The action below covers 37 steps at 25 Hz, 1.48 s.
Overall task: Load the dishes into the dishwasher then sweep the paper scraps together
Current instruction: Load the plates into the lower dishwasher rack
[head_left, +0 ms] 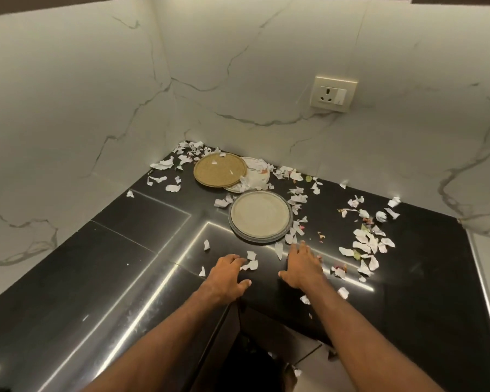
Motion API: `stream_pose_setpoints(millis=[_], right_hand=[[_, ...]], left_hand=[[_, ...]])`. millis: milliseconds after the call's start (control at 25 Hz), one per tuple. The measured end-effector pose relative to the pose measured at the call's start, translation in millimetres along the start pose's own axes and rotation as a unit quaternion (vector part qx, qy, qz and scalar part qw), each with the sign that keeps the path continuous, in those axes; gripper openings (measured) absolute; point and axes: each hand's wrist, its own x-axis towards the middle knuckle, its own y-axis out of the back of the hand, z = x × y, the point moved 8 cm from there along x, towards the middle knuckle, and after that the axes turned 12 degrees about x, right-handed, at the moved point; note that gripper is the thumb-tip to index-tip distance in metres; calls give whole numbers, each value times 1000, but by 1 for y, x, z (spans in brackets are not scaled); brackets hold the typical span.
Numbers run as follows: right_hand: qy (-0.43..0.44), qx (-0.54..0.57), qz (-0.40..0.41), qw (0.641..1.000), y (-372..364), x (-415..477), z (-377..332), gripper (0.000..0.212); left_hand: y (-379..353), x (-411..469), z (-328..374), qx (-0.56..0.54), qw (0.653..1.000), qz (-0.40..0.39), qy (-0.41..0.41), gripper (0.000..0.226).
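Note:
Three plates lie on the black corner counter. A beige plate with a dark rim is nearest. Behind it a golden-brown plate overlaps a white patterned plate. Torn paper scraps are scattered around and on the plates. My left hand rests on the counter with fingers spread, its fingertips touching a scrap. My right hand lies flat on the counter just in front of the beige plate. Neither hand holds anything.
Marble walls meet in the corner behind the plates. A wall socket with a switch sits on the back wall to the right. Below my arms the counter's inner corner edge drops to a dark cabinet, with a few scraps on the floor.

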Motion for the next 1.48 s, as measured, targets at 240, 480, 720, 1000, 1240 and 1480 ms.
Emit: stream_pose_setpoints(millis=[240, 480, 720, 1000, 1240, 1480], right_hand=[[-34, -51, -81, 995, 14, 56, 17, 113], [23, -141, -130, 981, 16, 67, 5, 73], [63, -171, -146, 972, 19, 73, -1, 64], [106, -162, -120, 974, 27, 69, -1, 57], [42, 128, -53, 989, 42, 58, 50, 28], [-14, 476, 79, 876, 61, 22, 47, 41]], left_hand=[[37, 87, -18, -129, 976, 58, 164, 71], [4, 133, -55, -289, 871, 48, 395, 69], [10, 134, -49, -384, 814, 65, 431, 23], [1, 112, -43, -492, 768, 46, 408, 28], [-12, 89, -36, -518, 757, 77, 391, 13], [-14, 67, -9, -616, 730, 87, 283, 13]])
